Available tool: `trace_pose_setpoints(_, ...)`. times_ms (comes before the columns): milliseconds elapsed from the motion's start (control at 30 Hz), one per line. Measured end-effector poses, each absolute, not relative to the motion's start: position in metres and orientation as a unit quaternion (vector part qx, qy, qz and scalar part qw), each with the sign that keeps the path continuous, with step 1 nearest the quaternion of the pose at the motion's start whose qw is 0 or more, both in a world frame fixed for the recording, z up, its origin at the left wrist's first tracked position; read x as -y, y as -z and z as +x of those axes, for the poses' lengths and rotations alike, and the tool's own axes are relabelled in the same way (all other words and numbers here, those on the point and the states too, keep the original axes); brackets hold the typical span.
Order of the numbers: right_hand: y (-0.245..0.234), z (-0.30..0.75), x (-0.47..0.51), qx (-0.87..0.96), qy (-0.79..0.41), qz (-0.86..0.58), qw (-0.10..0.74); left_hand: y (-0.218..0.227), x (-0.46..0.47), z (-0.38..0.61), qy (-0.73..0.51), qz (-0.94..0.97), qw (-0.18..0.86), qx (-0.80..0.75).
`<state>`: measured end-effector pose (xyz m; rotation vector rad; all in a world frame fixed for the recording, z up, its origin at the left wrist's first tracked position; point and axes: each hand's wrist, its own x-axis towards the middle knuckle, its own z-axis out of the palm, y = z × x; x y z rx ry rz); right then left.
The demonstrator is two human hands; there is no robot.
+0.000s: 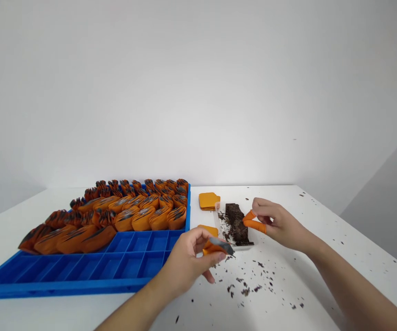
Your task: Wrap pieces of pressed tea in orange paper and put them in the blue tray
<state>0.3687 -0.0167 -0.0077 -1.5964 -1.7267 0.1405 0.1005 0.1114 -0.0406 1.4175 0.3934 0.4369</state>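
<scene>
My left hand (193, 257) pinches a small folded piece (215, 247), orange with a dark grey end, between thumb and fingers. It is held over the table, in front of the shallow clear tray (243, 248). A stack of thin dark brown strips (236, 224) lies in that tray, with loose flakes beside it. Orange finger covers sit on the thumb and forefinger of my right hand (270, 220). Their tips are closed together at the right side of the brown stack; whatever is between them is too small to make out.
A blue compartment tray (81, 287) covers the table's left side; bundles of orange-and-grey folded pieces (143, 216) fill its rear rows. Orange flat pieces (208, 201) lie in a pile beside the clear tray. Dark flakes (246, 291) are scattered over the white table. A wall stands behind.
</scene>
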Motion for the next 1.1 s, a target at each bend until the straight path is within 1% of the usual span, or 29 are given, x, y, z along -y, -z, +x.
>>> trace_pose_setpoints(167,0.005,0.332,0.022,0.643,-0.005,-0.541,0.542,0.045,-0.111,0.103,-0.200,0.627,0.729,-0.191)
trace_pose_setpoints(267,0.011,0.311,0.023,0.627,0.006,-0.513,0.587,0.048,-0.111,0.105,-0.210,0.623,0.727,-0.197)
trace_pose_setpoints(567,0.020,0.295,0.018,0.633,0.082,-0.533,0.556,0.049,-0.112,0.106,-0.226,0.624,0.718,-0.209)
trace_pose_setpoints(767,0.027,0.297,0.015,0.670,0.126,-0.541,0.493,0.047,-0.110,0.105,-0.241,0.621,0.713,-0.220)
trace_pose_setpoints(867,0.031,0.297,0.014,0.678,0.152,-0.534,0.481,0.044,-0.107,0.105,-0.237,0.620,0.715,-0.220)
trace_pose_setpoints(1100,0.034,0.296,0.014,0.707,0.172,-0.514,0.455,0.042,-0.104,0.105,-0.236,0.634,0.700,-0.228)
